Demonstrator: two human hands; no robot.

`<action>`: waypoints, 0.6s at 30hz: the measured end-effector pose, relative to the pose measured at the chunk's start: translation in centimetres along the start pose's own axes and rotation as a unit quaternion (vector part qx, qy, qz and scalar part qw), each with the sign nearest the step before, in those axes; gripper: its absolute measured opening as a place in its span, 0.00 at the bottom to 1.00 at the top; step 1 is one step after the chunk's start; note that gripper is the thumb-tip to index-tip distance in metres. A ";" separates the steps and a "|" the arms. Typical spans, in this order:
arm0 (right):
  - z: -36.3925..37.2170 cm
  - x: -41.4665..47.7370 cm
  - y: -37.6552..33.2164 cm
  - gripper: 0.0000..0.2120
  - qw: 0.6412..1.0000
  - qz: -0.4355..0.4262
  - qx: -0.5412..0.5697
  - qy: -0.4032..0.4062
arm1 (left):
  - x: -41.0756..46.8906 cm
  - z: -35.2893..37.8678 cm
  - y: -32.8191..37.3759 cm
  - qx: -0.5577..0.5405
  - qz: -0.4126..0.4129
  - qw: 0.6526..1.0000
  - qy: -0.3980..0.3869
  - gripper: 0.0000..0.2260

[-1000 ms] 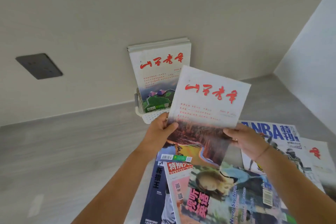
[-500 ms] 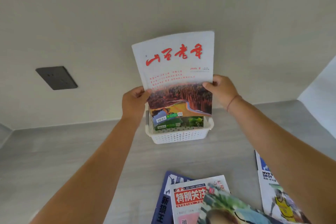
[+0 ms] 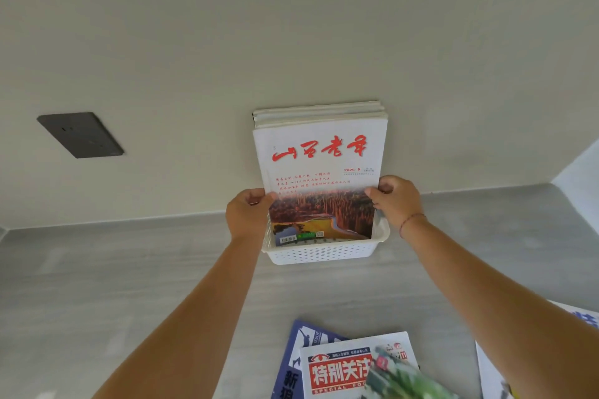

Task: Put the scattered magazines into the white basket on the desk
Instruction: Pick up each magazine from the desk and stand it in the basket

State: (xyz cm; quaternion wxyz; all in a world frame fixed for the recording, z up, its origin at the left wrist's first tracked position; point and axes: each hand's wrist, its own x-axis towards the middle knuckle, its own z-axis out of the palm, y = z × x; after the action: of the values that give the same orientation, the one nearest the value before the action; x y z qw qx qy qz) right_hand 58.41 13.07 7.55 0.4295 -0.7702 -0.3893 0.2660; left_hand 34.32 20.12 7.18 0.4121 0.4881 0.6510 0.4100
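A white magazine with red calligraphy (image 3: 321,168) stands upright in the white perforated basket (image 3: 321,253) against the back wall, in front of other upright magazines (image 3: 317,112). My left hand (image 3: 248,215) grips its left edge and my right hand (image 3: 393,201) grips its right edge, both just above the basket rim. Loose magazines lie on the grey desk near me: a dark blue one (image 3: 299,353), a white one with a red title block (image 3: 343,369), a blurred green one (image 3: 405,379) and one at the right edge (image 3: 583,317).
A dark wall socket plate (image 3: 81,134) sits on the wall to the left. The grey desk (image 3: 113,285) stretches left of the basket. A side wall (image 3: 580,168) closes off the right corner.
Both hands have carried the magazine from above the pile to the basket and lowered it inside, in front of the other upright magazines. The view has tilted up toward the wall.
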 end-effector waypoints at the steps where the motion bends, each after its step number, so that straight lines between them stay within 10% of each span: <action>1: 0.1 0.2 0.0 0.09 1.000 0.003 0.002 0.005 | 0.1 0.0 0.1 0.004 0.003 1.000 0.008 0.07; 5: 0.3 0.7 -0.1 0.19 1.000 0.015 -0.023 0.015 | 0.2 0.2 -0.1 0.005 0.005 1.000 -0.002 0.21; 18: 1.3 1.3 -1.0 0.10 0.996 -0.034 -0.080 0.019 | -0.3 1.4 0.4 0.011 0.037 0.999 -0.006 0.07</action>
State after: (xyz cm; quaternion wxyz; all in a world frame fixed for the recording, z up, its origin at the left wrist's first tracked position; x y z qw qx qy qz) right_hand 57.73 15.08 7.70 0.3827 -0.7932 -0.4270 0.2052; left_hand 35.83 20.04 7.13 0.3948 0.5187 0.6346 0.4151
